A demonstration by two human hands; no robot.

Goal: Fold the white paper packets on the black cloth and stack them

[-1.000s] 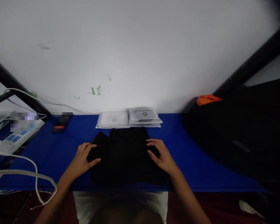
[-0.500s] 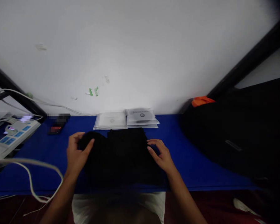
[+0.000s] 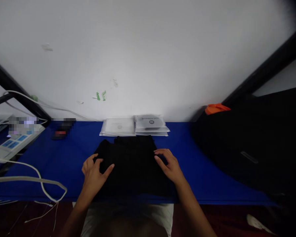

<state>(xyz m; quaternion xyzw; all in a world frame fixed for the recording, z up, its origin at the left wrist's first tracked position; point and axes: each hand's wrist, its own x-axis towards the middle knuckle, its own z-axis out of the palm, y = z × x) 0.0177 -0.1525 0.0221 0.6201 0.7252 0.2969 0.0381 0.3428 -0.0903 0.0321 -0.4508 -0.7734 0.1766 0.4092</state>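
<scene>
A folded piece of black cloth (image 3: 134, 168), perhaps a garment, lies on the blue tabletop in front of me. Its folds are hard to make out in the dark fabric. On its left part rests my left hand (image 3: 96, 171), open, with thumb and fingers spread over the fabric. At the opposite edge is my right hand (image 3: 170, 167). Its thumb and fingers are curved and slightly apart, the tips touching the side of the cloth. Neither hand grips the fabric visibly.
Flat packets in clear bags, a left one (image 3: 118, 126) and a right stack (image 3: 151, 124), lie against the wall. A power strip (image 3: 19, 141) with white cables is at left, near a dark blurred object (image 3: 64, 128). A large black bag (image 3: 236, 141) fills the right.
My left hand has moved right and toward me, off the upper left corner of the cloth. That bulging corner now lies flatter and further in. My right hand has barely moved.
</scene>
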